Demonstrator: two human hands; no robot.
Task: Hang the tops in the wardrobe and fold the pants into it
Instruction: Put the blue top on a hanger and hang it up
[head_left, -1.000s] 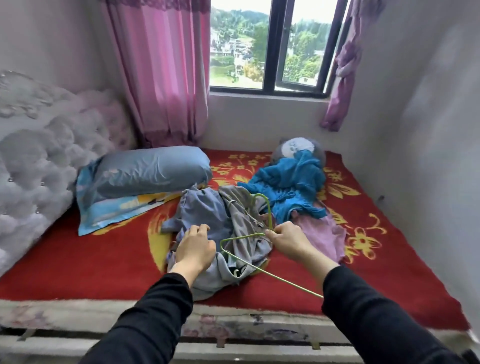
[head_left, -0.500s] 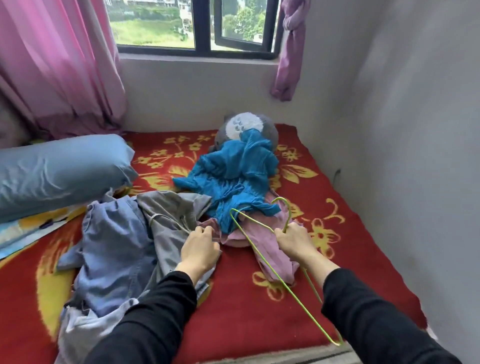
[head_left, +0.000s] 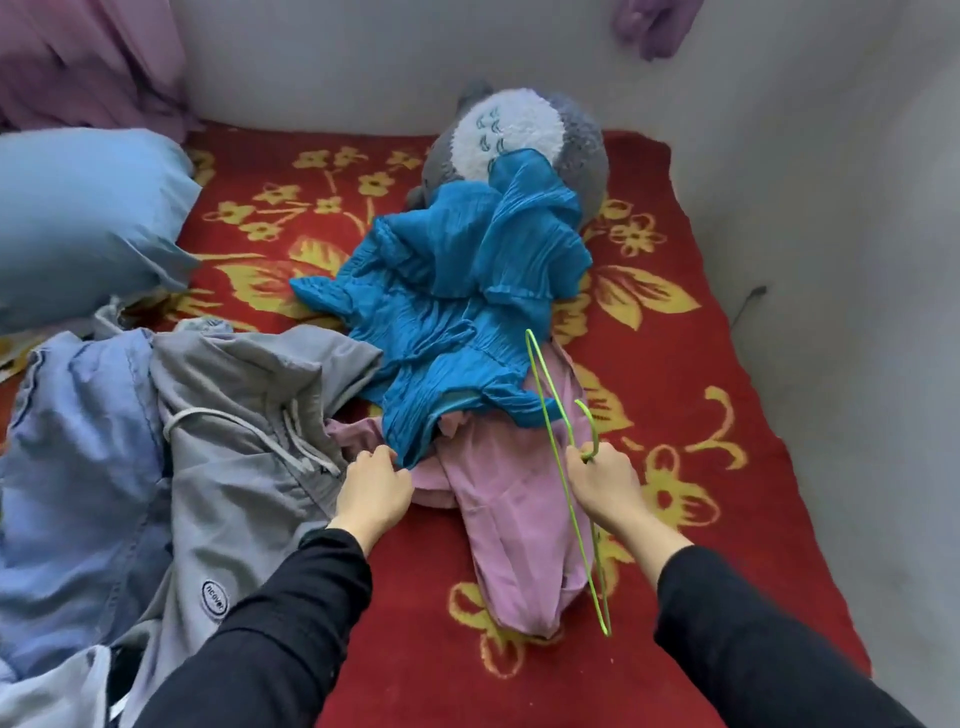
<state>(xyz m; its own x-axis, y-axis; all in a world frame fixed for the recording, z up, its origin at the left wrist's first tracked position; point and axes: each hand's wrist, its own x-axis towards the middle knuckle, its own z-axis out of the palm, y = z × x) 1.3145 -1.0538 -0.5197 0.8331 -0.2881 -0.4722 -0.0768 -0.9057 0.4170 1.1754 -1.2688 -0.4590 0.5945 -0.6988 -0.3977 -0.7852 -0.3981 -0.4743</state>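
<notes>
Two hands work at the near edge of the bed (head_left: 753, 519). The left hand (head_left: 374, 488) curls its fingers onto the pink top (head_left: 509, 519) where it slips under the teal top (head_left: 467, 312). The right hand (head_left: 605, 483) grips the green hanger (head_left: 550, 415) by its neck. I judge the pink top should be pulled clear and flat before the hanger goes in. Counted: one hanger; four garments, with grey pants (head_left: 249, 415) and a blue garment (head_left: 78, 441) at left; one pillow (head_left: 78, 218); one plush toy (head_left: 524, 130) farthest.

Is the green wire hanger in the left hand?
No, the right hand grips the green wire hanger, while the left hand touches the blue top's hem.
</notes>
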